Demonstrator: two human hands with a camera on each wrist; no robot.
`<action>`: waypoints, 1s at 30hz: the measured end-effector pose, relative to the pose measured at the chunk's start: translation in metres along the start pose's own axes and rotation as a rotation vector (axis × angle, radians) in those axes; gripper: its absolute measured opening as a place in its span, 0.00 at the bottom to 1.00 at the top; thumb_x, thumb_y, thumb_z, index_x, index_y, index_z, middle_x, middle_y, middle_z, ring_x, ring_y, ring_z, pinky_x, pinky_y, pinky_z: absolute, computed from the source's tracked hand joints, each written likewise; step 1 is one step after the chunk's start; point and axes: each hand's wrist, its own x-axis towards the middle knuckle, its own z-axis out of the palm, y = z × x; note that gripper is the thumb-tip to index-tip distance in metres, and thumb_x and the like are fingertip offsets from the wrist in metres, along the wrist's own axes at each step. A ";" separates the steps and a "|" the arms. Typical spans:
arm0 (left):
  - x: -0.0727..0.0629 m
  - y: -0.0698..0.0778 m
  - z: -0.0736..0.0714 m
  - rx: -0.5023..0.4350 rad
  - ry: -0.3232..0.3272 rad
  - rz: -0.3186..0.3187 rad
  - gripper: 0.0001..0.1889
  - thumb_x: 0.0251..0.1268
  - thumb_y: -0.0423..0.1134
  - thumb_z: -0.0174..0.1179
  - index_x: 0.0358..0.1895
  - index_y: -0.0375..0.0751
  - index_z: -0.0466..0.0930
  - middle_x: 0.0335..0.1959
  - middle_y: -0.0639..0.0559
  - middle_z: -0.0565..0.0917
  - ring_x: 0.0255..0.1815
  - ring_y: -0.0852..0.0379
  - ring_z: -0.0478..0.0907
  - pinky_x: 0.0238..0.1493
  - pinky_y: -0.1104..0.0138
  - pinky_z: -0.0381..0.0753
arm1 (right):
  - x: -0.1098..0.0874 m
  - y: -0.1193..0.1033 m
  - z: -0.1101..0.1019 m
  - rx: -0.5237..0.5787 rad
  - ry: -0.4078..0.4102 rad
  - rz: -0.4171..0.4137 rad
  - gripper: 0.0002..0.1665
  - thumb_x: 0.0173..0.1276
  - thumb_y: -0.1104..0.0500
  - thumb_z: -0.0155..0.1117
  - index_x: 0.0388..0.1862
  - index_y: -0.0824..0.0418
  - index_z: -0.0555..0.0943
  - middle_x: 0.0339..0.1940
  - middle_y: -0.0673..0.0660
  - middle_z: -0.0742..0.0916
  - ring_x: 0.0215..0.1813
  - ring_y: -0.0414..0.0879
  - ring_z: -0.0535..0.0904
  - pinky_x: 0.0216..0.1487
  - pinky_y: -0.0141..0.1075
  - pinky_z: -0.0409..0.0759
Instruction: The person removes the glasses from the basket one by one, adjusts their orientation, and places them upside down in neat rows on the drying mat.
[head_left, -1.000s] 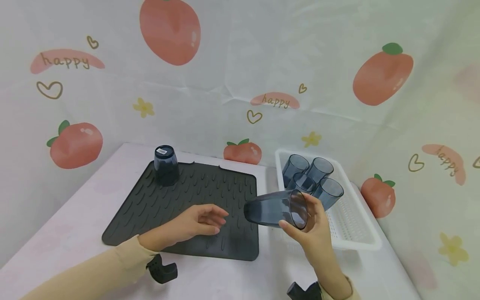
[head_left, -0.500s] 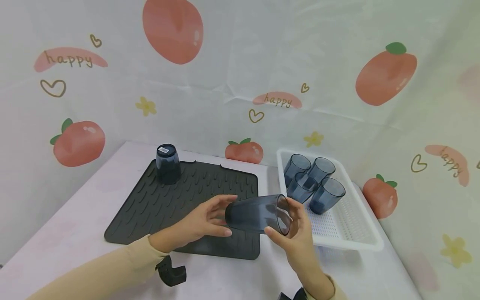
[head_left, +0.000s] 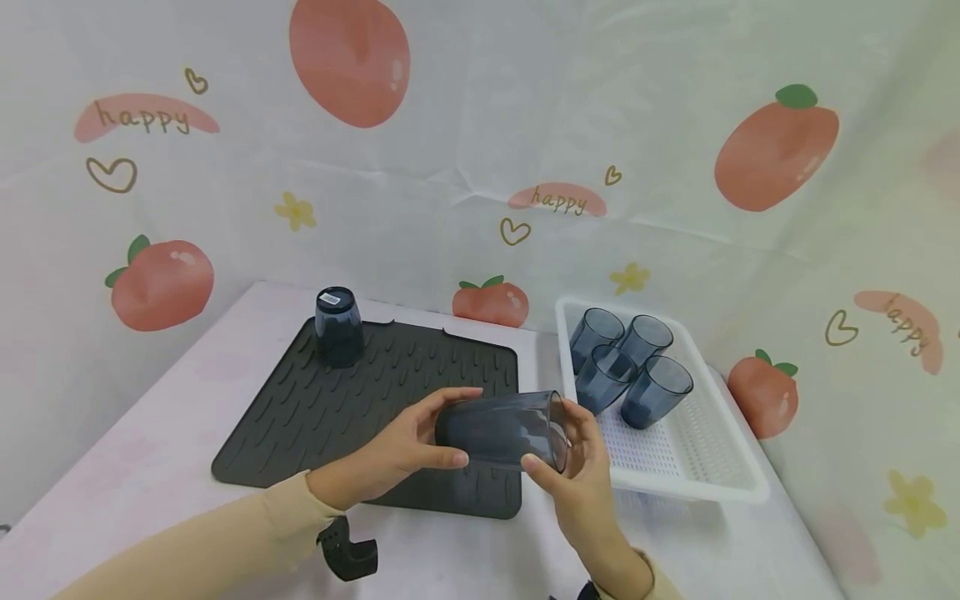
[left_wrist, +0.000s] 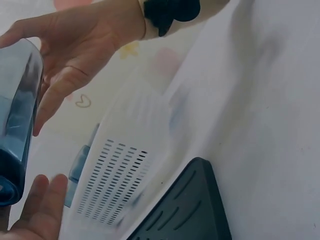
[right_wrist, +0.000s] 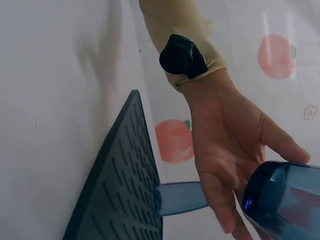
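Note:
Held sideways in the head view is a blue-grey drinking glass (head_left: 495, 429), its mouth toward the right. My right hand (head_left: 581, 492) grips it at the rim, thumb in front and fingers behind. At the base end my left hand (head_left: 390, 450) has its thumb in front and its fingers around the back; the right wrist view shows this left hand (right_wrist: 225, 135) against the glass bottom (right_wrist: 260, 195). Below lies a black ridged drying mat (head_left: 315, 408). Another blue-grey glass (head_left: 340, 329) stands upside down on the mat's far left corner, a white label on its base.
A white perforated plastic basket (head_left: 738, 475) stands right of the mat, with several blue-grey glasses (head_left: 656, 396) upright in its far left part. Behind the table (head_left: 450, 558) hangs a cloth (head_left: 435, 217) printed with fruit.
The glass has moved left, away from over the basket, in my right hand. My left hand, apart from it a second ago, has come round its base.

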 end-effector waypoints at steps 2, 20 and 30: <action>-0.001 0.001 0.002 -0.031 -0.001 0.004 0.37 0.62 0.33 0.65 0.72 0.49 0.59 0.71 0.46 0.62 0.68 0.50 0.66 0.61 0.64 0.74 | -0.001 0.001 0.000 0.007 0.002 -0.005 0.40 0.51 0.79 0.66 0.61 0.59 0.65 0.57 0.54 0.78 0.56 0.43 0.78 0.54 0.32 0.80; -0.003 -0.010 0.004 -0.101 0.083 0.090 0.34 0.57 0.32 0.68 0.68 0.41 0.65 0.64 0.43 0.69 0.60 0.52 0.74 0.56 0.65 0.79 | 0.002 0.001 -0.005 -0.074 -0.060 0.083 0.42 0.56 0.71 0.69 0.66 0.59 0.61 0.63 0.54 0.74 0.63 0.42 0.73 0.60 0.30 0.75; -0.006 -0.005 0.000 -0.109 0.100 0.129 0.34 0.55 0.32 0.70 0.66 0.40 0.67 0.62 0.46 0.71 0.58 0.52 0.76 0.54 0.64 0.80 | 0.004 -0.002 -0.012 -0.099 -0.207 0.106 0.47 0.56 0.69 0.71 0.70 0.64 0.55 0.66 0.56 0.69 0.65 0.40 0.71 0.59 0.32 0.77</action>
